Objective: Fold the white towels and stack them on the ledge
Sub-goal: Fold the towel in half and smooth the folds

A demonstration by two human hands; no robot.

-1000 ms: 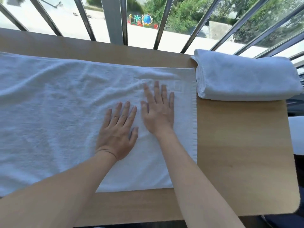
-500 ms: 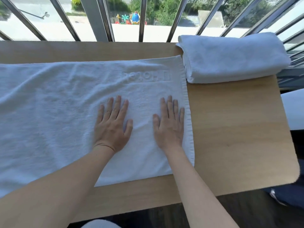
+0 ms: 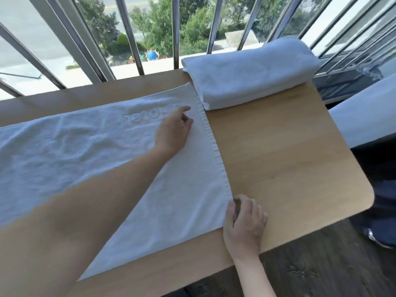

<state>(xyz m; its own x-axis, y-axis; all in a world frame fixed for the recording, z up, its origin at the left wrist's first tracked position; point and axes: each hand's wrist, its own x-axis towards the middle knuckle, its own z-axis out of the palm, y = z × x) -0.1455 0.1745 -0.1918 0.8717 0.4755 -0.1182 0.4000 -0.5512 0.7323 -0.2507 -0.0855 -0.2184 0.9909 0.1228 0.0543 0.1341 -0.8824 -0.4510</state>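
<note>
Moved off towel (image 3: 182,189) centre: right hand (image 3: 244,221) pinches corner beneath it; left hand (image 3: 173,131) grip unclear, other corner just beyond. Lift both evenly.

My table (image 3: 289,168) is pale wood with a rounded corner, set right against a window guarded by slanting metal bars (image 3: 128,35). Bright daylight pours through them. Outside I see green trees (image 3: 162,22), pale pavement (image 3: 25,22) and something small and colourful (image 3: 151,54). Below me the floor (image 3: 321,266) is dark wood.
</note>
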